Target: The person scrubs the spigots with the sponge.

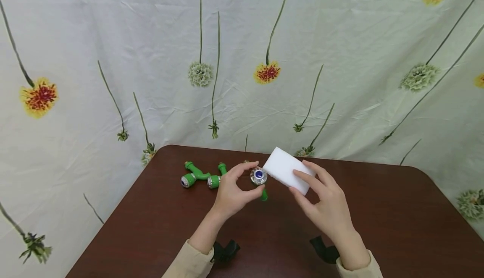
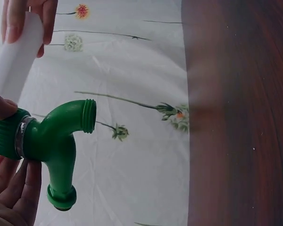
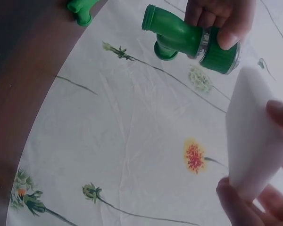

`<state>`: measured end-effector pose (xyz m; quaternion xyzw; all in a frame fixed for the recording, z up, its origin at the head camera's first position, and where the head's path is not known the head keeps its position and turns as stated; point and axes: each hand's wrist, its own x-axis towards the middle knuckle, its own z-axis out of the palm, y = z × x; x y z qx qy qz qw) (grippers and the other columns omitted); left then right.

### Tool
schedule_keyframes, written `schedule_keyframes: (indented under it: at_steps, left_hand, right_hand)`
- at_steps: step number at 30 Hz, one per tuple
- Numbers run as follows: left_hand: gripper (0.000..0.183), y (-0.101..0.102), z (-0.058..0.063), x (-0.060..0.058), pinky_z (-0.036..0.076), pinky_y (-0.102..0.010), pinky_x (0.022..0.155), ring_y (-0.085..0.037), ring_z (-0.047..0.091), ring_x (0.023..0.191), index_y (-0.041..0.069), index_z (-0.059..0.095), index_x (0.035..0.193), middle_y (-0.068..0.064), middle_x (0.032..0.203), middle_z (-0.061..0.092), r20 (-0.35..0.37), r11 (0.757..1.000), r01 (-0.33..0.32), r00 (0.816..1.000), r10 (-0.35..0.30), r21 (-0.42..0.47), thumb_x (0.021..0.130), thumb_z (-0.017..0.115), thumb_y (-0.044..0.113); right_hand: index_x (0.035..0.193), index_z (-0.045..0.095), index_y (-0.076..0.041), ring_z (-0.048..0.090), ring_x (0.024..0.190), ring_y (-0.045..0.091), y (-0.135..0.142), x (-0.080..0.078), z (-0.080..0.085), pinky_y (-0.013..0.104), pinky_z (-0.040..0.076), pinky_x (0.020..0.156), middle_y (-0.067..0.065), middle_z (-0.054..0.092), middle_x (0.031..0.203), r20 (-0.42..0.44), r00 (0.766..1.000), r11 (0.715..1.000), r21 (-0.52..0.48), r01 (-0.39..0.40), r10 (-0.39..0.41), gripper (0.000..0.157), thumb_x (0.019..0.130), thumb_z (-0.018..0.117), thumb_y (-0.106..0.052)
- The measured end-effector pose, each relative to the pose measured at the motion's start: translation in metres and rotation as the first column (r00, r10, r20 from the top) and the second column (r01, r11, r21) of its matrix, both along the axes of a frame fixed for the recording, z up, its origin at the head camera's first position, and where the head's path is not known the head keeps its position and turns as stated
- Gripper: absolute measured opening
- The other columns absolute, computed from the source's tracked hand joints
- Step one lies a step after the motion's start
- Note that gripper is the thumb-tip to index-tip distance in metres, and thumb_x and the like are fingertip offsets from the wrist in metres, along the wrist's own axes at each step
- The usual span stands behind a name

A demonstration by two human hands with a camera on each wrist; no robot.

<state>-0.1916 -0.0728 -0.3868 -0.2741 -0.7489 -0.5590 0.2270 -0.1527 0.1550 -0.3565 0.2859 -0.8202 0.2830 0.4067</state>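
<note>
A green plastic faucet (image 2: 61,150) with a threaded spout is gripped by my left hand (image 1: 232,192), thumb and fingers around its ribbed knob. The knob's clear, faceted end with a blue centre (image 1: 259,176) faces up toward the head camera. My right hand (image 1: 328,202) pinches a white sponge block (image 1: 287,169) between thumb and fingers. One corner of the sponge comes right beside the knob's end. Both things are held up above the table, as the right wrist view shows with the faucet (image 3: 179,35) over the sponge's upper edge.
Two more green faucets, one at the left (image 1: 193,175) and one partly behind my left hand (image 1: 214,180), lie on the dark brown table (image 1: 378,211). A flower-printed cloth (image 1: 234,38) hangs behind the table's far edge. Black straps (image 1: 227,250) show at my wrists.
</note>
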Motion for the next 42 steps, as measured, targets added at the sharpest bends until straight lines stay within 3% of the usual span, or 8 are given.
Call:
schedule_keyframes:
  at_steps: [6,12,17,20,22,31,37,42]
  left_hand:
    - [0.053,0.0,0.001,0.001,0.046,-0.046,0.091,-0.017,0.059,0.105,0.009,0.063,0.119,-0.003,0.114,0.064,0.029,1.0,0.02,0.999,-0.02,0.002,0.069,0.077,0.0]
    - [0.05,0.001,0.015,0.012,0.047,-0.047,0.09,-0.021,0.06,0.105,0.004,0.063,0.118,-0.008,0.115,0.065,0.022,0.999,0.025,0.999,-0.025,-0.023,0.071,0.077,-0.002]
    - [0.049,0.002,0.032,0.025,0.046,-0.05,0.09,-0.027,0.06,0.102,-0.005,0.061,0.116,-0.016,0.112,0.064,0.049,0.999,0.026,0.999,-0.024,-0.032,0.069,0.074,-0.009]
    - [0.05,0.002,0.031,0.024,0.047,-0.048,0.089,-0.027,0.06,0.101,-0.007,0.06,0.116,-0.017,0.11,0.064,0.043,0.999,0.023,0.999,-0.022,-0.033,0.068,0.073,-0.011]
    - [0.051,0.002,0.025,0.019,0.047,-0.048,0.088,-0.028,0.06,0.101,-0.006,0.06,0.117,-0.017,0.11,0.064,0.036,0.999,0.031,0.999,-0.03,-0.033,0.068,0.073,-0.011]
    - [0.056,-0.001,0.0,0.001,0.044,-0.05,0.092,-0.018,0.058,0.107,0.007,0.06,0.123,-0.005,0.117,0.063,0.023,0.997,0.066,0.998,-0.065,-0.036,0.07,0.077,-0.001]
    - [0.051,-0.002,-0.002,0.001,0.049,-0.042,0.085,-0.014,0.058,0.1,0.008,0.061,0.119,-0.002,0.11,0.063,0.021,0.996,0.049,0.999,-0.048,-0.071,0.07,0.074,0.003]
    - [0.048,-0.002,-0.001,0.002,0.051,-0.031,0.072,-0.015,0.055,0.092,0.01,0.063,0.115,-0.001,0.104,0.062,0.02,0.995,0.031,0.999,-0.03,-0.091,0.07,0.075,0.004]
  right_hand:
    - [0.107,0.071,-0.014,0.059,0.103,0.023,-0.003,0.0,-0.002,0.029,0.05,0.075,0.008,0.058,0.123,-0.009,0.994,0.992,0.066,-0.11,0.111,0.033,0.089,0.063,-0.04]
    - [0.107,0.071,-0.011,0.059,0.102,0.026,0.001,-0.002,-0.002,0.039,0.053,0.066,0.01,0.058,0.121,0.022,0.998,0.997,0.049,0.055,-0.056,0.038,0.07,0.081,-0.011]
    - [0.109,0.07,-0.012,0.058,0.104,0.025,-0.002,-0.001,-0.003,0.031,0.051,0.068,0.009,0.058,0.122,0.001,1.0,1.0,-0.003,0.017,-0.017,0.033,0.083,0.073,-0.031]
    - [0.109,0.07,-0.013,0.059,0.103,0.024,-0.007,0.0,-0.005,0.027,0.05,0.071,0.009,0.057,0.123,-0.005,0.998,0.997,0.017,-0.07,0.07,0.038,0.09,0.058,-0.044]
    - [0.109,0.07,-0.012,0.059,0.103,0.025,-0.008,-0.001,-0.006,0.03,0.051,0.07,0.01,0.057,0.122,-0.017,0.996,0.995,0.045,-0.086,0.087,0.035,0.089,0.063,-0.04]
    - [0.108,0.07,-0.012,0.059,0.102,0.028,-0.005,-0.002,-0.005,0.039,0.052,0.063,0.011,0.058,0.122,-0.024,0.996,0.997,-0.001,0.081,-0.081,0.042,0.068,0.083,-0.01]
    - [0.109,0.07,-0.012,0.059,0.103,0.028,-0.008,0.001,-0.005,0.036,0.051,0.07,0.012,0.057,0.122,0.022,0.998,0.998,0.017,-0.065,0.065,0.033,0.086,0.068,-0.035]
    - [0.108,0.07,-0.011,0.059,0.102,0.028,-0.006,0.0,-0.004,0.038,0.051,0.066,0.012,0.058,0.121,-0.001,1.0,1.0,0.023,0.001,-0.001,0.039,0.091,0.056,-0.044]
